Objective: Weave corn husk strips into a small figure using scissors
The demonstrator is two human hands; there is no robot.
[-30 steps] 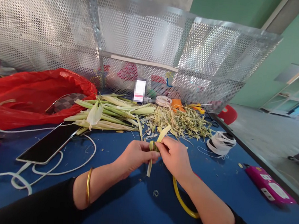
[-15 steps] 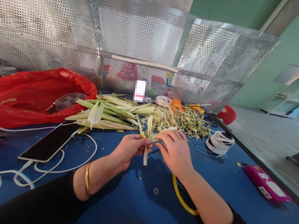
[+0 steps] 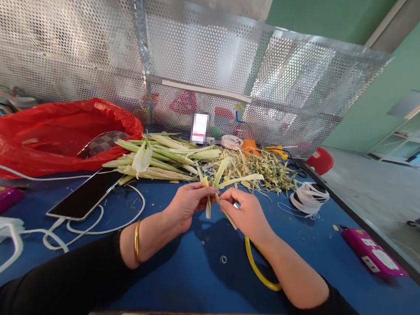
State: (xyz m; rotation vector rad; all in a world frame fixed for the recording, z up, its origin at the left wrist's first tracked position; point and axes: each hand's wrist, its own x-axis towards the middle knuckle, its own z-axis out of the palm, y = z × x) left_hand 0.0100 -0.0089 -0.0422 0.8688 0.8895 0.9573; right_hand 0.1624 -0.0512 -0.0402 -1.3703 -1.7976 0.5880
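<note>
Over the blue table [image 3: 191,269] my left hand [image 3: 186,205] and my right hand [image 3: 247,211] meet, both pinched on crossed pale green leaf strips [image 3: 226,179]. The strips fan upward and a short end hangs down between my fingers. A gold bangle [image 3: 137,242] sits on my left wrist. Behind my hands lie a bundle of long green leaves [image 3: 157,160] and a heap of shredded leaf trimmings [image 3: 261,170].
A red plastic bag [image 3: 49,132] lies at the left, with a phone [image 3: 87,195] and white cable [image 3: 88,225] in front of it. A yellow ring [image 3: 255,268] lies under my right forearm. White cord spool [image 3: 310,197] and magenta case [image 3: 373,252] sit right. Perforated metal screen [image 3: 204,68] stands behind.
My hands have shifted slightly farther from me and turned the strips; the loose ends now stick up and out to the right instead of folding over my fingers.
</note>
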